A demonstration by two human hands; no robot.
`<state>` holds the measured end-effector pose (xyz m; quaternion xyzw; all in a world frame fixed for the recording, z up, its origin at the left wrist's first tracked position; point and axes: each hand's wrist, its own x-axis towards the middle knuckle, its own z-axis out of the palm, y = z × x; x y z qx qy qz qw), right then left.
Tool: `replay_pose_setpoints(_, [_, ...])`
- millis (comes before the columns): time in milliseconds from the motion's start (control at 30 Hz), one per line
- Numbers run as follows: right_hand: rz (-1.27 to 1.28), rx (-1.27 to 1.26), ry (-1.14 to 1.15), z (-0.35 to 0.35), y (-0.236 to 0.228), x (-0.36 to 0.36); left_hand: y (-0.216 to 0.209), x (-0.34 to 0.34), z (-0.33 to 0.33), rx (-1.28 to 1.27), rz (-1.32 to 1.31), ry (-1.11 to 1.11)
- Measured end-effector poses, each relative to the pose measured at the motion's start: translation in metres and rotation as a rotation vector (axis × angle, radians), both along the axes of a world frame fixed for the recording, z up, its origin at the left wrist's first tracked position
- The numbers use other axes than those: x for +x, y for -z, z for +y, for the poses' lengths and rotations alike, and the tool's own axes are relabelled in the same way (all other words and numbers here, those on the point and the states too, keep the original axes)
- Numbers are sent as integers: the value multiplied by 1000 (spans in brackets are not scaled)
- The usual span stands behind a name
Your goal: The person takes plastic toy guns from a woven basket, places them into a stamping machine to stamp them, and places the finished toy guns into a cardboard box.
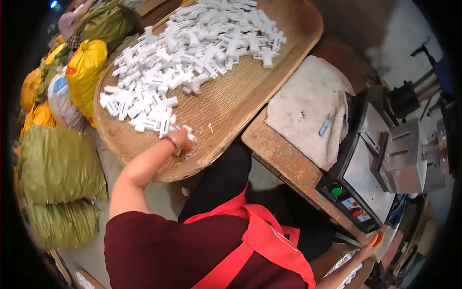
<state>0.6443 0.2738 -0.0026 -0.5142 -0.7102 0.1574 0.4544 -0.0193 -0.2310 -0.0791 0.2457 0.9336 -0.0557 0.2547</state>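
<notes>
My left hand (182, 141) reaches into a large woven tray (231, 106), at the near edge of a heap of white plastic pieces (192, 53). Its fingers curl down and are partly hidden; they seem closed on a white plastic piece (191, 137) at the fingertips. Far to the lower right is my right hand (369, 249), by the table corner below the machine. Orange coverings show on its fingers, which are stretched out; nothing shows in them.
A metal-topped machine (368, 164) with a green button stands on a worn wooden table (284, 144). Beside it lies a whitish cloth (308, 106) with a small bluish piece (324, 127) on top. Green sacks (62, 164) and yellow bags (87, 72) crowd the left. White pieces (349, 269) lie below my right forearm.
</notes>
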Motion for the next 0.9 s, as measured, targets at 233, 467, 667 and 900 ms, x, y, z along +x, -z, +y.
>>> replay_pose_setpoints(233, [-94, 160, 5, 22, -9, -99, 67, -4, -46, 234, 86, -135])
replay_pose_setpoints(467, [-189, 204, -305, 77, -17, -143, -92, 66, 173, 1159, 126, 141])
replay_pose_setpoints(667, [94, 170, -462, 106, -41, -192, -148, 189, 320, 1394, 189, 704])
replay_pose_setpoints(900, [56, 325, -91, 58, -92, -124, -140, 267, 451, 1310, 245, 880])
